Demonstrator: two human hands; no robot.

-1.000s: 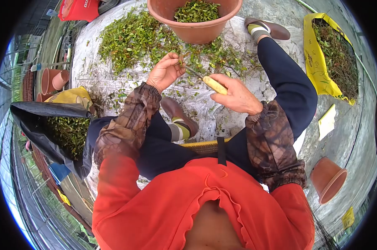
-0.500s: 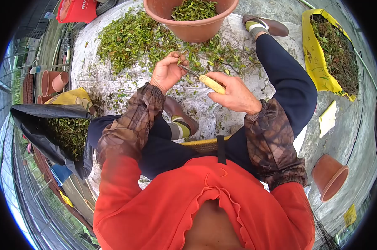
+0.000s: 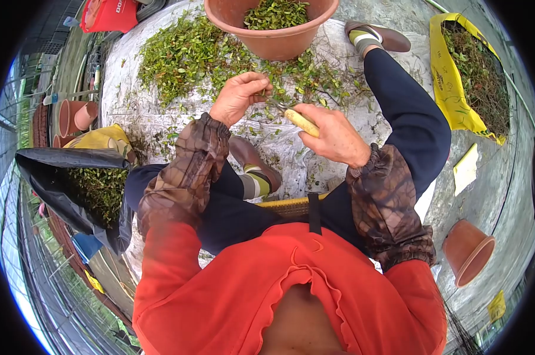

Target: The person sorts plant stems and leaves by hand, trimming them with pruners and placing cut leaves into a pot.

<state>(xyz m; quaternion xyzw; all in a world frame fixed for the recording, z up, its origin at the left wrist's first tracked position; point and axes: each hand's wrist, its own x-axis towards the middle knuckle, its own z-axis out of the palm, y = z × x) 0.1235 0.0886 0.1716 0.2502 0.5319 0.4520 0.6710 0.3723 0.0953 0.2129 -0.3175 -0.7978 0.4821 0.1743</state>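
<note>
My right hand (image 3: pixel 337 137) is closed round the pale yellow handle of a pair of pruning shears (image 3: pixel 302 122), whose metal blades point up and left. My left hand (image 3: pixel 239 96) has its fingers pinched on a small green sprig (image 3: pixel 264 93), mostly hidden by the fingertips. The blade tips lie just to the right of those fingertips; whether they touch the sprig I cannot tell. Beyond both hands, a loose heap of leafy cuttings (image 3: pixel 181 62) spreads over the white ground sheet (image 3: pixel 122 109).
A brown pot (image 3: pixel 273 44) with cuttings inside stands ahead. To the right are a yellow bag (image 3: pixel 448 89) of plant material and a tipped pot (image 3: pixel 469 251). A black bag (image 3: pixel 60 157) holding greenery is at left. A red container (image 3: pixel 109 15) sits far left.
My left hand has turned, its fingers now curling inward over the sprig with the back of the hand showing. The shears have shifted slightly, their tips a little away from the left fingertips.
</note>
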